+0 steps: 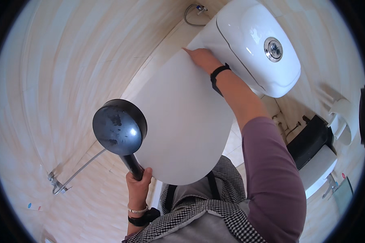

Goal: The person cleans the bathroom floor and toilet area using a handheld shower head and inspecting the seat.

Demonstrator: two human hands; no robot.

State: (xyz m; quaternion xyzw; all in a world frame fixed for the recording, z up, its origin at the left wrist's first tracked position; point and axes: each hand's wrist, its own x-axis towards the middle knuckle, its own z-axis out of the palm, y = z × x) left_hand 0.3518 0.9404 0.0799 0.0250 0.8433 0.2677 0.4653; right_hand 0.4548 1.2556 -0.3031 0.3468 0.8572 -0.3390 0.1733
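A black handheld shower head [120,127] is held up by its handle in my left hand [139,185], at the left edge of the toilet lid. The white toilet lid [182,121] lies lowered before me. My right hand [202,57] reaches to the lid's far end, close to the white cistern [258,45] with its round chrome flush button [273,49]. The fingers rest at or over the lid's far left edge; whether they grip it cannot be told. A grey hose [82,170] runs from behind the shower head to a wall mixer tap [57,183].
A small valve [200,9] with a curved hose is on the wall beyond the cistern. At the right are a toilet paper holder [342,121], a black object [310,142], a white washbasin [319,173] and its tap [330,186]. Beige tiled walls stand close on the left.
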